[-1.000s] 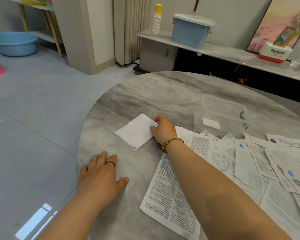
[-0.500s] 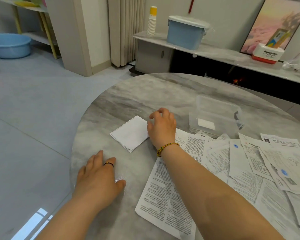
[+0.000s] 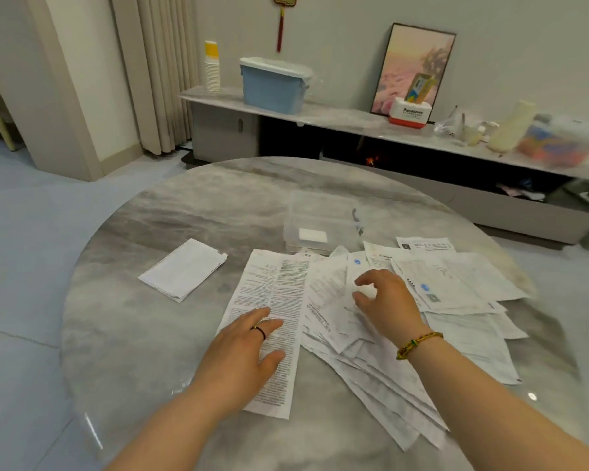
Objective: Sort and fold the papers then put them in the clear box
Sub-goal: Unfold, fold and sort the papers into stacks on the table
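Papers (image 3: 456, 290) beneath right fingers (image 3: 371, 278)

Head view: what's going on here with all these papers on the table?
A person is sorting papers at a round table. The left hand rests flat on a long printed sheet. The right hand hovers over the pile of loose papers, fingers loosely curled, gripping nothing visible. One folded paper lies apart to the left. The clear box behind the pile holds a small white piece.
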A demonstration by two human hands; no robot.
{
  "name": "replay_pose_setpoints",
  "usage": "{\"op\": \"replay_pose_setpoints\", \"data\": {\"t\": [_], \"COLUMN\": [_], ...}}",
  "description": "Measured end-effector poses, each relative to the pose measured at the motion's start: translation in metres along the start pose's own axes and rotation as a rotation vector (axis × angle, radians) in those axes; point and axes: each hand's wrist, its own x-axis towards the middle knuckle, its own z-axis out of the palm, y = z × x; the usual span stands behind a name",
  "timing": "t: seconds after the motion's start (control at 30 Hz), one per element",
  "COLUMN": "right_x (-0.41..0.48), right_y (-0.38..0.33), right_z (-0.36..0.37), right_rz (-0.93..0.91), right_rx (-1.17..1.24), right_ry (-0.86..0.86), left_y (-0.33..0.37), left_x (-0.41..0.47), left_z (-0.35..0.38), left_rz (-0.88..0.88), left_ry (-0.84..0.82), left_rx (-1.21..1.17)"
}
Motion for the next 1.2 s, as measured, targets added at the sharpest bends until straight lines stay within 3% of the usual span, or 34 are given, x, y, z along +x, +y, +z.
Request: {"op": "replay_pose_setpoints", "data": {"t": [0.3,0.47,0.7,0.87,1.1,1.2], "right_x": [0.003,0.014,0.023,0.022,-0.010,-0.034], "right_y": [0.094,0.108,0.116,0.117,0.082,0.066], "right_z": [-0.040,-0.032,-0.025,-0.032,-0.040,-0.035], "right_rz": [0.331,0.324,0.235,0.161,0.024,-0.174], "right_rx": [0.001,-0.107,-0.449,-0.495,-0.154,-0.046], "right_ry": [0.073,0.014,0.123,0.281,0.413,0.467], "left_y": [0.011,0.014,0.013,0.012,0.031,0.041], "left_x": [0.015,0.023,0.033,0.037,0.026,0.020], "left_z": [0.031,0.034,0.032,0.025,0.016,0.012], "left_rz": [-0.030,-0.031,-0.008,-0.035,-0.118,-0.168], "left_ry": [-0.089,-0.096,-0.077,-0.011,0.048,0.005], "left_rx": [0.166,0.265,0.289,-0.011,-0.466,-0.675]}}
